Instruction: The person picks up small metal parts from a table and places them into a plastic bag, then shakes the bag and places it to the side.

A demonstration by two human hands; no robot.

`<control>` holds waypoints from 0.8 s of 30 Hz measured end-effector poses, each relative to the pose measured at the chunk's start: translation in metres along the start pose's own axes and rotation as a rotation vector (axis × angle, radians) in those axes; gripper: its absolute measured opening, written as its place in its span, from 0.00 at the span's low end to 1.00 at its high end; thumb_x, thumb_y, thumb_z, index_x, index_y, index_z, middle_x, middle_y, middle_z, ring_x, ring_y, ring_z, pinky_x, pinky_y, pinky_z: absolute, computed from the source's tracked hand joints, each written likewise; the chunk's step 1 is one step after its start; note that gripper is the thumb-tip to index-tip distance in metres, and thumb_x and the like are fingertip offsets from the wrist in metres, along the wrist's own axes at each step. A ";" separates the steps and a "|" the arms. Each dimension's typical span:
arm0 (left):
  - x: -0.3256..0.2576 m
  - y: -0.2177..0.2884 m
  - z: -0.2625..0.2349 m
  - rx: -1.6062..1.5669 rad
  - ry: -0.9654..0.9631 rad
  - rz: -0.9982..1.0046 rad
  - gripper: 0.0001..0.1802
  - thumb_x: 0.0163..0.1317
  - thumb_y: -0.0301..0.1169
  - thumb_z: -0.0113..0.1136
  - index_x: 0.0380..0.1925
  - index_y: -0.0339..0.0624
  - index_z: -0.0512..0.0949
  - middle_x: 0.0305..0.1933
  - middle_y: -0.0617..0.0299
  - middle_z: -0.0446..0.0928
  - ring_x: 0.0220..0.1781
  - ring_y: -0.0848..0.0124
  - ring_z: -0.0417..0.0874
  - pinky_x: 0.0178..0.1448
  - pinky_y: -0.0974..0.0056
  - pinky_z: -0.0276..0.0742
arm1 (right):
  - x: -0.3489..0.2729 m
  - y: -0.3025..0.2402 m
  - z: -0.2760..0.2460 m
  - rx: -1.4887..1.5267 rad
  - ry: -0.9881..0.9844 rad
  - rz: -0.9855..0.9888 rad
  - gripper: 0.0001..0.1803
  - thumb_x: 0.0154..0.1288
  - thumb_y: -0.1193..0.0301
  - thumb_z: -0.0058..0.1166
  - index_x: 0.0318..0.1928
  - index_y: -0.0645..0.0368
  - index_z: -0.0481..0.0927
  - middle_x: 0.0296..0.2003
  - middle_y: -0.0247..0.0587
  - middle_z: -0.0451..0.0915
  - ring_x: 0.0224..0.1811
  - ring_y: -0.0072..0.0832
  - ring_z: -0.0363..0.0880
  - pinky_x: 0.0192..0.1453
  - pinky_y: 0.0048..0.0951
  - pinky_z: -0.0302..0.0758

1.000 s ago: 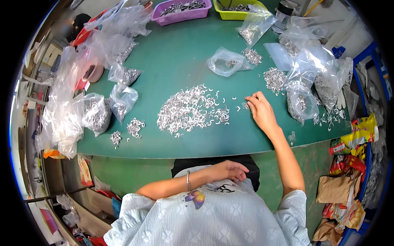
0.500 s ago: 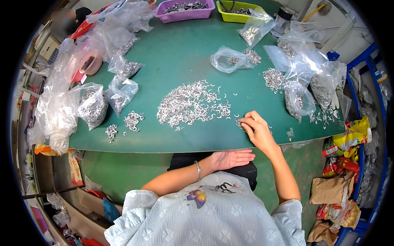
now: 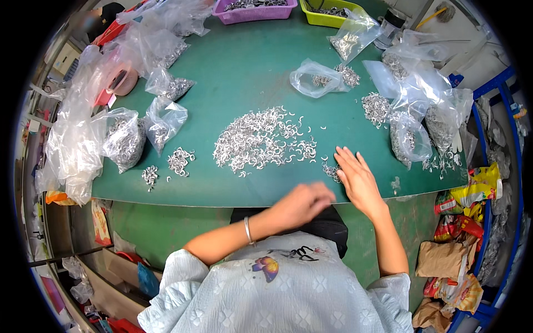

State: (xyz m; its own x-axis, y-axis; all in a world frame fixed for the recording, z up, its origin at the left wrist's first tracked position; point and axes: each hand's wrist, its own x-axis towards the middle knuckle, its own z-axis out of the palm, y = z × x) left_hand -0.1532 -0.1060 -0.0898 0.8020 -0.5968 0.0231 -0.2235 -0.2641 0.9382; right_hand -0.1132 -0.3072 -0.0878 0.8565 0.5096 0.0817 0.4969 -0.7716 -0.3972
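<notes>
A broad heap of small curved silver metal pieces (image 3: 255, 139) lies mid-table. To its right, a small cluster of the same rings (image 3: 331, 172) sits near the table's front edge. My right hand (image 3: 360, 180) rests just right of that cluster, its fingers stretched out flat and palm toward the table, with nothing seen in it. My left hand (image 3: 308, 203), with a silver bangle at the wrist, is over the table's front edge, below the cluster. Motion smears its fingers, so whether it holds anything is hidden.
Clear plastic bags (image 3: 125, 141) of metal pieces stand along the left, with more bags (image 3: 408, 136) at right. Small piles (image 3: 180, 161) lie front left. A purple basket (image 3: 255, 13) and a green basket (image 3: 327, 15) stand at the back. The green table (image 3: 239, 83) has a curved front edge.
My right hand has opened from a pinch over the small cluster and moved slightly right. My left hand has risen from palm-up below the table edge and turned over toward the edge.
</notes>
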 end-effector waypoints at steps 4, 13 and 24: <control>0.039 -0.024 -0.021 0.513 0.412 0.192 0.10 0.55 0.23 0.59 0.38 0.39 0.80 0.37 0.57 0.74 0.43 0.58 0.74 0.47 0.58 0.69 | -0.012 -0.013 -0.012 0.061 -0.045 -0.003 0.20 0.68 0.70 0.47 0.58 0.65 0.72 0.62 0.48 0.69 0.68 0.41 0.62 0.73 0.44 0.56; 0.057 -0.043 -0.032 0.599 0.363 0.211 0.06 0.53 0.26 0.63 0.33 0.41 0.81 0.36 0.61 0.71 0.42 0.63 0.71 0.44 0.60 0.63 | -0.018 -0.011 -0.007 0.138 -0.038 0.013 0.20 0.67 0.71 0.49 0.57 0.66 0.72 0.62 0.48 0.69 0.68 0.41 0.62 0.72 0.43 0.57; 0.050 -0.034 -0.043 0.717 0.565 0.086 0.10 0.56 0.21 0.56 0.40 0.36 0.78 0.42 0.55 0.75 0.46 0.58 0.74 0.48 0.57 0.65 | -0.025 -0.027 -0.005 0.340 0.054 0.073 0.24 0.67 0.75 0.47 0.63 0.65 0.65 0.64 0.50 0.65 0.69 0.44 0.61 0.72 0.40 0.58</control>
State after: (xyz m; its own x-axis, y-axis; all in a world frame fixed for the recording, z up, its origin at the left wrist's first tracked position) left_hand -0.0812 -0.0940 -0.1058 0.8761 -0.2266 0.4256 -0.4339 -0.7554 0.4910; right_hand -0.1473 -0.3012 -0.0751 0.8989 0.4297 0.0859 0.3667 -0.6302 -0.6844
